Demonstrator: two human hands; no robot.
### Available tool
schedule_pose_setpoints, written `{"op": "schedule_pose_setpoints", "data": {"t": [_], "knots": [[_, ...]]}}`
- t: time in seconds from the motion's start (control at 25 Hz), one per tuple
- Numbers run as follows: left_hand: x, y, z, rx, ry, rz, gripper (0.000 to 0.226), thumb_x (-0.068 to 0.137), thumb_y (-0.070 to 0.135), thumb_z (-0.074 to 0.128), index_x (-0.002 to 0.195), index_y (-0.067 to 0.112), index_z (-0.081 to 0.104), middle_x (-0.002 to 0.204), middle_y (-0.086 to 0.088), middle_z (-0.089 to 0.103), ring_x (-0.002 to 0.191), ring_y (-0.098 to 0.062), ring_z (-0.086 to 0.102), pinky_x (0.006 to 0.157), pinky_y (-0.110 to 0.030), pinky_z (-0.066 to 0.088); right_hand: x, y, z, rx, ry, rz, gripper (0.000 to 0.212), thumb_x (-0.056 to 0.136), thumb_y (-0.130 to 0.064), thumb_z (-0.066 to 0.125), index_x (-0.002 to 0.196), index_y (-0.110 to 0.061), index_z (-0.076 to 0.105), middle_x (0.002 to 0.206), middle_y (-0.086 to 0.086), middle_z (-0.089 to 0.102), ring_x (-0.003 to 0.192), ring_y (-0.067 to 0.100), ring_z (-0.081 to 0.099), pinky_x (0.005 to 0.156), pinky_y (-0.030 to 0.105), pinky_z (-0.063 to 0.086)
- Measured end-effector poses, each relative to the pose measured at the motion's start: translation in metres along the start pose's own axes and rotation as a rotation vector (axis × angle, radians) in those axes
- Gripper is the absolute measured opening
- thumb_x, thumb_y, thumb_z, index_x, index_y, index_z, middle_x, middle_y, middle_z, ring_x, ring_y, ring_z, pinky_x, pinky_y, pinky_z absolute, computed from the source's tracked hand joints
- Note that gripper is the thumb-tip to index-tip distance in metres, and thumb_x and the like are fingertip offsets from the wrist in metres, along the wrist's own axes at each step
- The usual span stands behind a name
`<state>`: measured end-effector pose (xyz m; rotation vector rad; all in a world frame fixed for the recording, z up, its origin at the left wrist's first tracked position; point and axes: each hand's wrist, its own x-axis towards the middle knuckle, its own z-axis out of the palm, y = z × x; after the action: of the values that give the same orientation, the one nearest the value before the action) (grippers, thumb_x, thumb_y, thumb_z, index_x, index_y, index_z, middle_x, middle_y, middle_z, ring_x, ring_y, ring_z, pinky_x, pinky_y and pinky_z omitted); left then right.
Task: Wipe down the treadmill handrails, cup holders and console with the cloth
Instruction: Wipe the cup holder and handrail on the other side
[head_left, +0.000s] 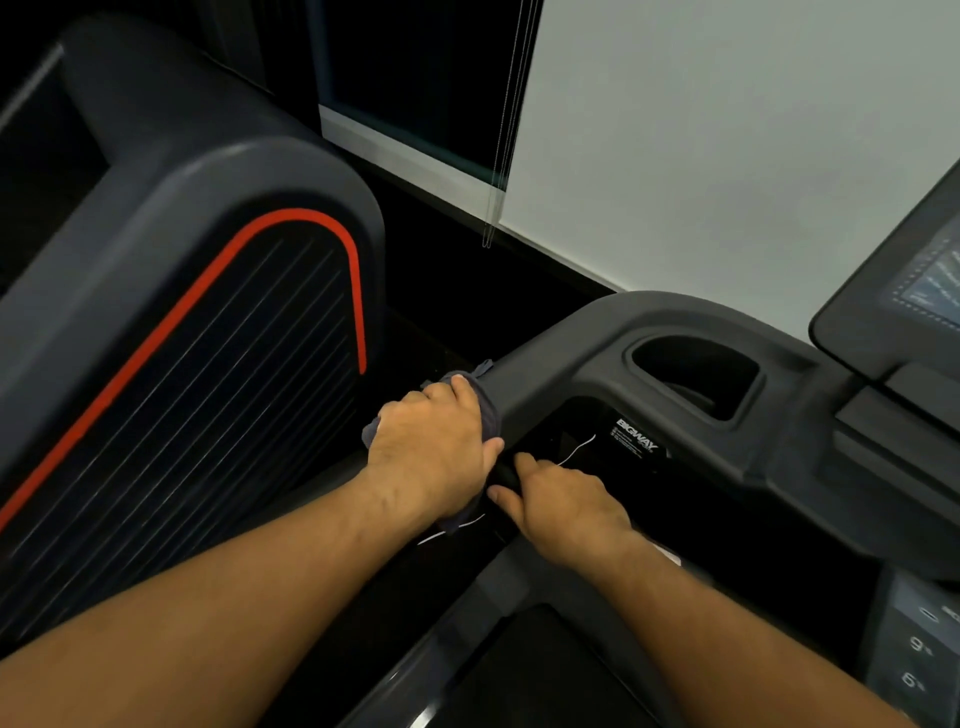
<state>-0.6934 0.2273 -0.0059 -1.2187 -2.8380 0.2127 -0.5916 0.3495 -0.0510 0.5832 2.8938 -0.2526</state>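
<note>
My left hand (434, 447) is wrapped around the treadmill's dark left handrail (540, 379) with a grey cloth (487, 410) pressed under the palm; cloth edges stick out above and below the fingers. Just to the right, my right hand (563, 506) rests with curled fingers on the lower part of the same rail, holding no cloth. A deep cup holder (696, 376) sits in the grey console body right of the rail. The console screen (930, 283) shows at the far right edge.
A neighbouring machine's dark shroud with a red stripe (218, 322) stands close on the left. A white wall (727, 130) and a dark window with blind cords (498, 156) lie behind. Speed buttons (919, 654) are at the lower right; the belt (524, 686) is below.
</note>
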Motion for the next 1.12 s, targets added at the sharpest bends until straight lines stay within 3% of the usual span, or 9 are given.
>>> {"op": "schedule_pose_setpoints", "data": {"t": [0.16,0.36,0.52,0.64,0.84,0.96,1.12], "knots": [[0.027,0.014,-0.003,-0.129,0.016,-0.047,0.078,0.095,0.064,0.033,0.141,0.001,0.032,0.129,-0.016,0.055,0.107,-0.033,0.06,0.082,-0.042,0.048,0.0,0.001,0.002,-0.044,0.018,-0.024,0.045,0.097,-0.06,0.033,0.116,-0.021,0.046,0.105,0.003,0.061,0.09,0.025,0.062,0.072,0.039,0.049],[0.004,0.0,0.001,-0.06,-0.011,0.009,0.084,0.094,0.065,0.034,0.155,0.013,0.01,0.142,-0.018,0.042,0.116,-0.036,0.053,0.088,-0.046,0.049,-0.003,-0.002,0.003,-0.057,0.04,0.018,0.046,0.095,-0.064,0.032,0.114,-0.024,0.046,0.1,0.0,0.062,0.085,0.022,0.061,0.066,0.036,0.044],[-0.045,-0.034,0.006,-0.01,0.019,0.072,0.084,0.093,0.065,0.035,0.155,0.017,0.004,0.144,-0.018,0.039,0.117,-0.034,0.052,0.082,-0.042,0.048,-0.006,-0.007,0.006,-0.114,0.088,0.046,0.049,0.094,-0.065,0.031,0.115,-0.024,0.047,0.107,0.003,0.065,0.094,0.028,0.063,0.073,0.041,0.049],[-0.075,-0.053,0.014,0.055,0.034,0.091,0.083,0.094,0.063,0.035,0.154,0.015,0.004,0.144,-0.019,0.038,0.118,-0.034,0.052,0.086,-0.041,0.049,-0.004,-0.006,0.009,-0.127,0.079,0.081,0.051,0.093,-0.067,0.029,0.116,-0.025,0.047,0.109,0.002,0.064,0.095,0.029,0.063,0.069,0.039,0.044],[-0.076,-0.044,0.02,0.167,0.116,0.068,0.061,0.104,0.044,0.022,0.15,0.004,0.021,0.137,-0.028,0.045,0.114,-0.041,0.055,0.089,-0.048,0.048,0.0,-0.005,0.013,-0.128,0.092,0.103,0.051,0.09,-0.07,0.03,0.114,-0.028,0.047,0.107,0.0,0.064,0.093,0.028,0.063,0.068,0.039,0.045],[-0.059,-0.034,0.019,0.155,0.104,0.07,0.051,0.105,0.032,0.028,0.144,-0.001,0.033,0.131,-0.03,0.051,0.113,-0.043,0.057,0.087,-0.048,0.048,0.002,-0.004,0.015,-0.142,0.114,0.092,0.051,0.089,-0.071,0.03,0.112,-0.028,0.047,0.107,0.0,0.065,0.094,0.028,0.063,0.071,0.041,0.047],[-0.021,-0.022,0.007,-0.166,0.162,0.029,0.033,0.101,0.029,0.041,0.122,0.011,0.058,0.113,-0.014,0.065,0.098,-0.032,0.065,0.069,-0.038,0.047,0.002,0.0,0.017,-0.148,0.138,0.073,0.05,0.09,-0.071,0.03,0.111,-0.029,0.048,0.106,0.0,0.065,0.093,0.028,0.063,0.07,0.04,0.045]]}}
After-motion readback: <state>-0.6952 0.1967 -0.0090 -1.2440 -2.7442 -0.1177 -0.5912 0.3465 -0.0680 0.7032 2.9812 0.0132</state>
